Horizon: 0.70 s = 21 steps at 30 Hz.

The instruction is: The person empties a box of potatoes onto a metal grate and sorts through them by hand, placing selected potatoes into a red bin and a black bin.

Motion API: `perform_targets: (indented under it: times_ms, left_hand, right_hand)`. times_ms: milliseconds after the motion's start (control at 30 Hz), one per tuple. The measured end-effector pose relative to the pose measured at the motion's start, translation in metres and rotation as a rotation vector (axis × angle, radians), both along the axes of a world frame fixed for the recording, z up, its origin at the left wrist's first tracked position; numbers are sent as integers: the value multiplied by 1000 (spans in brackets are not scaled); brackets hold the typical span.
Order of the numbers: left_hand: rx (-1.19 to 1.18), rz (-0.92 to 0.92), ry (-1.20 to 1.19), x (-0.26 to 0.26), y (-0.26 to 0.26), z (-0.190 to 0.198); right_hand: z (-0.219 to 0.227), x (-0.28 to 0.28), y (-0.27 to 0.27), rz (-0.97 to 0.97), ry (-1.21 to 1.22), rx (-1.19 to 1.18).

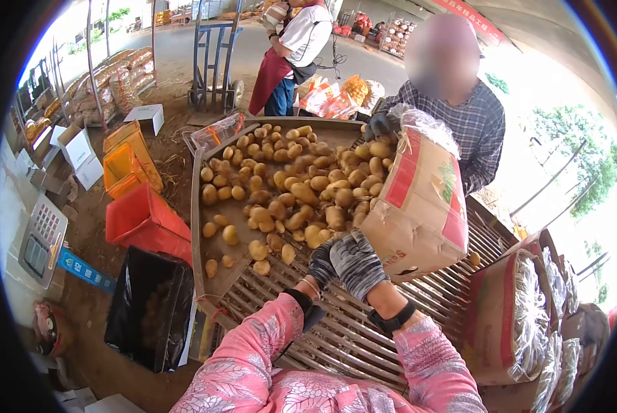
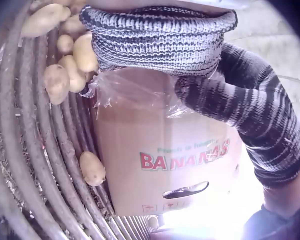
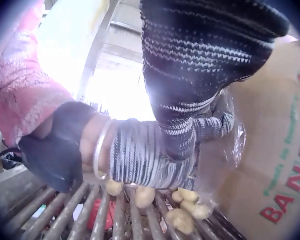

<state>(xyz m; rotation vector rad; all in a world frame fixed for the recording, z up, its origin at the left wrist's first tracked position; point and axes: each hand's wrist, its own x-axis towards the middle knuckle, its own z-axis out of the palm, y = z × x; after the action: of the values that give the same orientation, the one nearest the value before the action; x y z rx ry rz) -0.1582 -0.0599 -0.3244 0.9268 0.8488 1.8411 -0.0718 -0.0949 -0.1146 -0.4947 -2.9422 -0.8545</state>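
A worker in pink floral sleeves tips a cardboard banana box over a slatted sorting table, spilling potatoes across the flat tray at the table's far end. The right hand, in a striped knit glove, sits against the box's near lower corner, its fingers curled around the cardboard edge and the clear plastic liner bunched there. The left hand, gloved the same way, is just beside it at that corner; whether its fingers clutch the box or only press against it cannot be told. A second person in a plaid shirt stands at the table's far edge, a dark-gloved hand on the box's upper rim. A few loose potatoes lie on the slats beneath the tilted box. Orange crates stand on the ground left of the table.
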Motion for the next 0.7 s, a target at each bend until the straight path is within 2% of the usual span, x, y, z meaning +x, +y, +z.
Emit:
perform_targets:
  times_ms: [67, 100, 133, 200, 233, 300, 333, 367, 400, 433, 533, 567, 600, 633, 667, 700]
  left_hand:
    - [-127, -122, -746, 3, -29, 37]
    - [-147, -195, -888, 0, -23, 25]
    - [-155, -194, -888, -4, -31, 47]
    - [-287, 191, 528, -8, -49, 92]
    - [-294, 186, 529, -7, -51, 99]
    - [-299, 19, 203, -4, -54, 105]
    - [-309, 16, 204, -5, -55, 106]
    - [-322, 21, 240, -6, -56, 107]
    - [-335, 21, 277, -6, -56, 106]
    - [-293, 24, 348, -7, -54, 101]
    - [-304, -24, 314, -11, -60, 104]
    - [-272, -102, 154, -10, -58, 91]
    - [-276, -94, 157, -11, -61, 90]
    - [-293, -110, 155, -14, -64, 89]
    - [-312, -126, 151, -17, -66, 89]
    - [-280, -147, 66, -16, -67, 87]
  right_hand:
    - [11, 8, -12, 15, 12, -24]
    - [23, 14, -23, 8, 92, -231]
    - [32, 21, -32, -2, 172, -439]
    - [51, 43, -44, 63, 335, -554]
    - [61, 56, -46, 88, 409, -610]
    - [53, 95, -47, -64, 707, -545]
    - [44, 116, -41, -109, 866, -309]
    - [40, 131, -44, -333, 1135, -399]
    - [22, 148, -32, -320, 1488, -531]
    - [9, 161, -13, -503, 1736, -625]
    - [-54, 203, 51, -967, 2254, -1331]
    - [-80, 211, 69, -975, 2325, -1592]
    - [-99, 212, 81, -973, 2368, -1874]
    - [-107, 207, 89, -1072, 2290, -1848]
    - [-114, 203, 96, -1073, 2275, -1867]
    - [-122, 205, 102, -1050, 2148, -1910]
